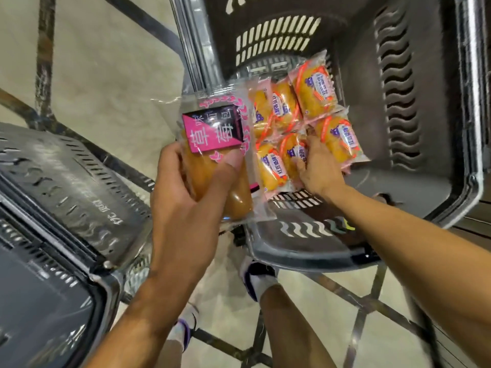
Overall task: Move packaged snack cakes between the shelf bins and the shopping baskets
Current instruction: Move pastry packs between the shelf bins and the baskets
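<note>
From the head camera, everything sits around the dark shopping basket (438, 128) that fills the upper right, tilted on a metal stand (372, 304) so its open mouth faces the person. Inside that basket, against its lower wall, lies a cluster of six small snack cakes (297, 123) in pink-and-orange wrappers, packed side by side and overlapping, probably because the tilt lets them slide together toward the low edge. The right hand (318, 171) reaches over the basket's near rim and rests on the lower cakes of the cluster, fingers curled down onto the wrappers; whether it has closed around one or is only pressing on them cannot be told, since the fingertips are hidden among the packets. Just left of the basket's rim, the left hand (191, 187) wraps firmly around a larger bread packet (218, 155) with a pink-and-black label, thumb across the front and fingers behind, holding it upright at the basket's mouth. Held there it seems kept clear of the cluster while the other hand works, either on its way in or just lifted out. Well to the left of the basket, a second basket (66, 181) shows only its slotted outer wall and rim.
</note>
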